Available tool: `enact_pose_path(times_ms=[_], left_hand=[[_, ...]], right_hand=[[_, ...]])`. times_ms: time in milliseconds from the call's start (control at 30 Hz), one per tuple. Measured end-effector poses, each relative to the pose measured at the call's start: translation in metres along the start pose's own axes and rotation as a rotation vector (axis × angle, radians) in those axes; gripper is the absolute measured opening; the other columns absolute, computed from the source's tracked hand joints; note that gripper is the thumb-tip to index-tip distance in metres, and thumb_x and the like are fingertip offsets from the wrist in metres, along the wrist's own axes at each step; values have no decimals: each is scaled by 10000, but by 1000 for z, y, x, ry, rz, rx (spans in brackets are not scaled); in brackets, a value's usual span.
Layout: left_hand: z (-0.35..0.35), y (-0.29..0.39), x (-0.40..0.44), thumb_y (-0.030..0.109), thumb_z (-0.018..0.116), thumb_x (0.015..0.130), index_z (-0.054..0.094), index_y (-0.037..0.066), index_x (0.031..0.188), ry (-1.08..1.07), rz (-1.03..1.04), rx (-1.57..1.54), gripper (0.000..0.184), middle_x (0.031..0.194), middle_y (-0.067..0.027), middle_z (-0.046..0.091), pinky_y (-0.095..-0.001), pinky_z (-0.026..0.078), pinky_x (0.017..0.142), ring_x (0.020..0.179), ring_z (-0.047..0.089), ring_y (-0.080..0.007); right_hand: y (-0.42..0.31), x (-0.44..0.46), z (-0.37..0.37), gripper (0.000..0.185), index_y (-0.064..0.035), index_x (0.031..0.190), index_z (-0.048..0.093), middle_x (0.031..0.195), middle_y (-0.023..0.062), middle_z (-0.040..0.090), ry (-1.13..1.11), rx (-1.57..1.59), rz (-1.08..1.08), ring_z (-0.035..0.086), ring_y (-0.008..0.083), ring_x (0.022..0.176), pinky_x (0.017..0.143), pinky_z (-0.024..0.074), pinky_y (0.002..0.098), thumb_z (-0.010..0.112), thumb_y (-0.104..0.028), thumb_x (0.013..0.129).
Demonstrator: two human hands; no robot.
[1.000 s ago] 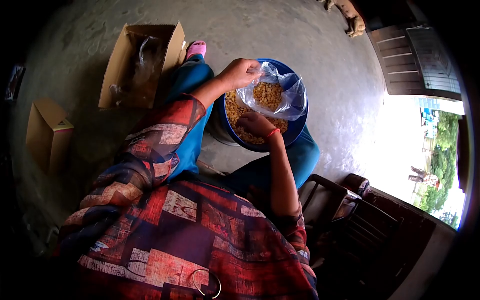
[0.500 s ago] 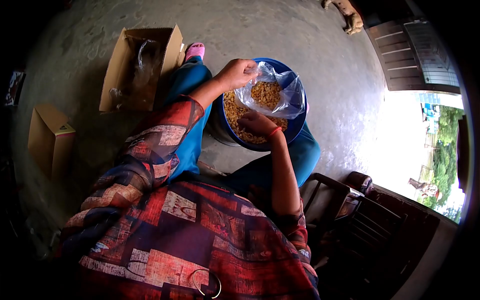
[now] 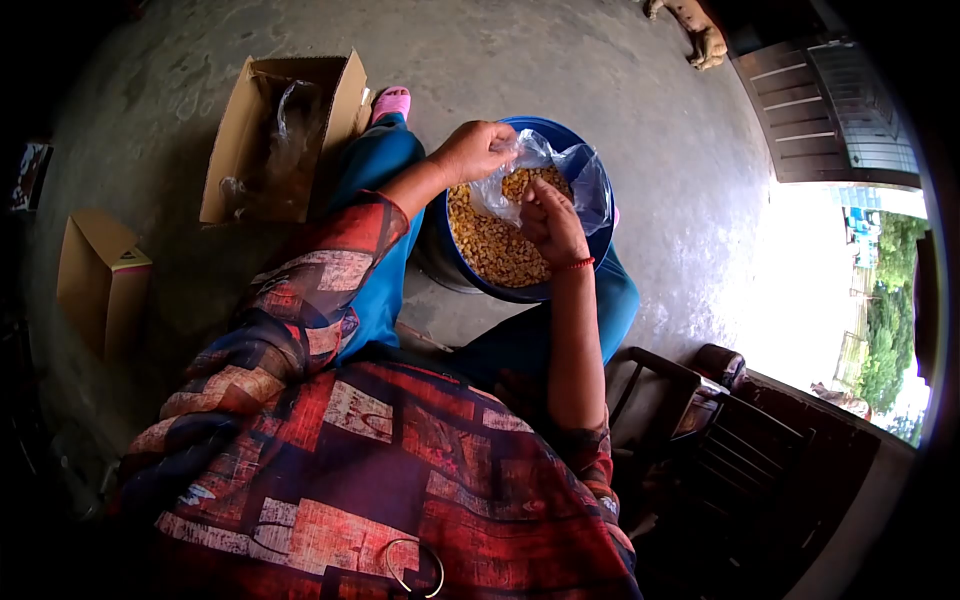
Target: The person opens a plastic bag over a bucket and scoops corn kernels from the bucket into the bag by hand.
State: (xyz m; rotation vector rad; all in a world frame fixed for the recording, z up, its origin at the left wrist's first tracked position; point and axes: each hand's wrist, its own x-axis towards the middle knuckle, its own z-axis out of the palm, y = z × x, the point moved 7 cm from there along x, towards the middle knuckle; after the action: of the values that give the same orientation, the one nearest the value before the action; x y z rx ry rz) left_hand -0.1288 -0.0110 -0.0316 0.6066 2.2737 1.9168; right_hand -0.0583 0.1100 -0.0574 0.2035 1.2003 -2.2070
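A blue round tub (image 3: 606, 240) between the legs holds many small yellow-brown pieces (image 3: 490, 245). Inside it a clear plastic bag (image 3: 592, 195) stands open with more of the pieces in it. My left hand (image 3: 478, 150) pinches the bag's edge at the tub's upper left. Above the bag's near edge is my right hand (image 3: 553, 222), with a red band at the wrist. Its fingers are curled closed, and what they hold, if anything, is hidden.
An open cardboard box (image 3: 225, 150) with clear plastic inside lies at the upper left, a smaller carton (image 3: 105, 285) below it. A dark wooden chair (image 3: 740, 440) stands at the lower right. An animal (image 3: 705, 40) lies on the floor at the top right.
My right hand has risen out of the loose pieces and moved up and right over the bag's near edge. My left hand stays at the bag's edge.
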Motion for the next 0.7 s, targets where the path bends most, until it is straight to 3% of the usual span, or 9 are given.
enact_pose_path(times_ms=[100,200,267,300,400,467,500,567,700], left_hand=[[2,-4,1,145,573,797,543,-25,813,-42,4,26,174,655,-46,574,-249,433,574,612,537,-79],[1,0,0,143,567,800,536,-21,788,-33,11,90,167,647,-49,570,-249,427,567,606,531,-76],[1,3,0,147,565,803,529,-16,766,-30,-2,157,171,639,-54,567,-249,419,562,609,526,-75],[1,5,0,147,565,803,529,-16,766,-31,-2,157,171,639,-54,567,-249,419,562,609,526,-75],[1,4,-1,153,563,805,528,-14,759,-41,-5,128,177,633,-56,567,-251,414,562,605,517,-73],[2,3,0,160,562,806,530,-16,765,-42,21,140,184,630,-54,566,-251,416,570,603,510,-73],[2,2,0,160,562,806,530,-16,765,-42,21,140,184,630,-54,566,-251,416,570,603,510,-73],[1,2,-1,162,558,809,533,-15,773,-17,23,149,183,631,-51,565,-252,417,575,602,505,-72],[1,0,0,165,559,809,536,-14,780,-23,26,160,183,630,-49,562,-252,418,574,603,504,-70]], right_hand=[[-17,-1,-19,212,-92,802,463,563,-50,293,106,175,-134,231,42,413,360,190,171,379,-252,912],[-21,1,-35,198,-66,865,485,600,-29,399,75,276,-199,344,60,455,403,295,174,379,-228,906],[-17,-5,-60,186,-50,916,509,731,27,502,482,271,-234,470,113,608,533,404,225,406,-199,875],[-16,-3,-64,186,-50,916,509,731,27,502,483,271,-235,470,113,608,533,404,225,406,-199,875],[-4,9,-74,290,-8,1049,493,925,90,544,344,441,-268,522,177,836,738,439,281,423,-222,865],[-34,-8,-53,376,7,1135,459,1037,106,526,517,-1145,-726,515,209,932,813,419,281,452,-238,850],[-35,-6,-53,376,7,1135,459,1037,106,526,518,-1145,-726,515,209,932,813,419,281,452,-238,850],[-22,10,-74,367,-18,1134,465,1131,69,487,480,-136,-477,511,182,936,792,422,269,460,-258,856],[-28,-6,-39,275,-45,1005,561,941,21,579,456,-279,-325,540,122,813,679,434,254,450,-252,862]])
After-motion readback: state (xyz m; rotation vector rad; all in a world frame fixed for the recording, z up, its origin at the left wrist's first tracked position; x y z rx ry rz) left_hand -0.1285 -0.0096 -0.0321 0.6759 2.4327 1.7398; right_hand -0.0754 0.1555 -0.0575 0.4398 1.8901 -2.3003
